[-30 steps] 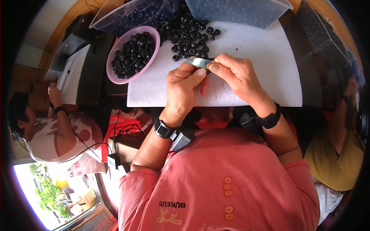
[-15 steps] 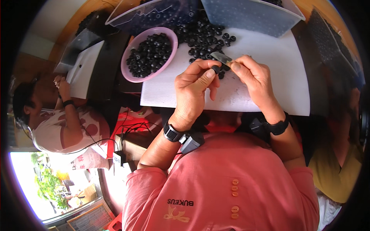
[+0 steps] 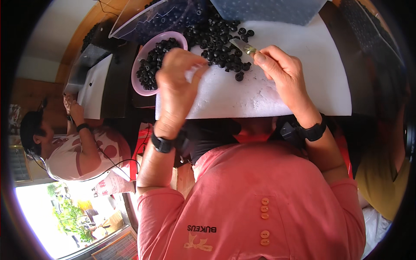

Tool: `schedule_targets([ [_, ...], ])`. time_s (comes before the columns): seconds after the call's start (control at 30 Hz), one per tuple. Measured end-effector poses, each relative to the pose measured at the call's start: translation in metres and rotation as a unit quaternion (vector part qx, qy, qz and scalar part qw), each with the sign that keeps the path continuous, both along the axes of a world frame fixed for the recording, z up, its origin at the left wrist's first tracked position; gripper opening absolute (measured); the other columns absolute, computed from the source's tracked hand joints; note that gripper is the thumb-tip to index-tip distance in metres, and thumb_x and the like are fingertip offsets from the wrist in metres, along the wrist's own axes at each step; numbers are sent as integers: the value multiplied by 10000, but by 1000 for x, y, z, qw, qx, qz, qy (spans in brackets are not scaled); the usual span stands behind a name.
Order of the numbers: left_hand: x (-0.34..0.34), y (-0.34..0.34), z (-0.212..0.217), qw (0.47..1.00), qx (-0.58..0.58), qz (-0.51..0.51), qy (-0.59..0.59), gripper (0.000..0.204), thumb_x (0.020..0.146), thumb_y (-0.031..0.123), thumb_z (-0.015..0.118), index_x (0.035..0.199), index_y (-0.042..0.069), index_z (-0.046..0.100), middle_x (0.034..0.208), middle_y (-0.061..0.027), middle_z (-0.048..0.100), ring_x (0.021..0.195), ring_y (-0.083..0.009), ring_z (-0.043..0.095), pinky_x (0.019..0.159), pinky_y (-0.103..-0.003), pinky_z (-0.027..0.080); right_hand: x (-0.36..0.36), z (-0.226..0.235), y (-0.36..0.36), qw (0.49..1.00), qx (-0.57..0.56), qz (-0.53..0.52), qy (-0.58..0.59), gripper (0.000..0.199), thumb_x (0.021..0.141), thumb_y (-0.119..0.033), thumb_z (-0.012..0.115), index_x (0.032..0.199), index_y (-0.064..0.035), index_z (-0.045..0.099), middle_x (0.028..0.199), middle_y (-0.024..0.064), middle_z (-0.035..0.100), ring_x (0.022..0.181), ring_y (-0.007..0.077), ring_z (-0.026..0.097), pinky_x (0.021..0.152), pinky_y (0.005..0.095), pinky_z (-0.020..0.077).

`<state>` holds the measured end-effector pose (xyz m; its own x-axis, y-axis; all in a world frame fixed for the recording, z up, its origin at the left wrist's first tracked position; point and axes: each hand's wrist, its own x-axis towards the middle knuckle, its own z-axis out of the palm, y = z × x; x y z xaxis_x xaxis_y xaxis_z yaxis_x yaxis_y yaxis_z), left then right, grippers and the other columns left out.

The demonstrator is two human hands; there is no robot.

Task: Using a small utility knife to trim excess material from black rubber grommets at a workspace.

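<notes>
My right hand (image 3: pixel 281 71) grips a small knife (image 3: pixel 243 45) by its handle, with the short blade pointing up and left over a pile of small round black parts (image 3: pixel 221 41). Several of these parts show a hole or hollow in the middle. My left hand (image 3: pixel 177 80) is at the right rim of a pink bowl (image 3: pixel 135 78) filled with the same black parts. Motion smears its fingers, and whether anything is between them cannot be made out. Both hands are over a white foam sheet (image 3: pixel 299 82) marked with small nicks.
Two clear plastic bins, a left one (image 3: pixel 151 27) and a right one (image 3: pixel 268 11), stand at the far edge of the sheet. A co-worker (image 3: pixel 86 147) sits at a white board (image 3: pixel 93 89) on the left. Another person's sleeve (image 3: pixel 381 186) shows at the right.
My left hand has moved left, from beside the knife to the bowl; the black part it held no longer shows in its fingers. The knife has shifted slightly left and farther away.
</notes>
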<state>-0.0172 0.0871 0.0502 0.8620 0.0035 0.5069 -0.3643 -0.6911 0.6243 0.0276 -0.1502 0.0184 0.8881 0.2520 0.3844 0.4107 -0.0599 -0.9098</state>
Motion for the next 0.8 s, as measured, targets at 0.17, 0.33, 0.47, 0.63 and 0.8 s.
schedule_targets([
  [0.17,-3,-48,-27,986,146,-45,-71,211,719,94,812,886,51,690,888,-91,616,842,-287,603,671,-389,530,2,-2,2,1000,9,-6,-13,252,986,-223,675,877,4,660,605,-18,456,576,54,373,513,260,313],
  [0.33,-1,-51,-34,982,179,-43,-47,242,727,28,781,956,40,702,909,-88,628,834,-291,599,689,-388,517,1,-1,2,1000,25,-3,-6,267,983,-225,679,854,7,648,599,-15,438,571,59,369,510,269,314],
  [0.47,-7,-39,-22,988,122,-88,-22,253,735,0,766,976,40,701,926,-79,634,857,-265,617,696,-364,520,1,-1,1,1000,18,-5,-6,275,984,-227,677,841,5,642,590,-17,421,566,61,359,505,275,310],
  [0.63,-22,-37,-26,998,59,-21,10,238,763,5,782,983,45,700,916,-66,644,864,-233,633,699,-346,511,1,-2,2,1000,14,-10,-14,280,985,-233,679,840,4,643,586,-15,417,563,62,357,501,276,308],
  [0.8,-14,-50,-29,988,139,-25,-61,237,740,31,808,945,41,688,894,-76,635,846,-255,623,673,-375,515,0,-2,1,1000,14,-3,-17,283,984,-238,680,843,4,643,584,-12,415,559,64,360,500,276,308],
])
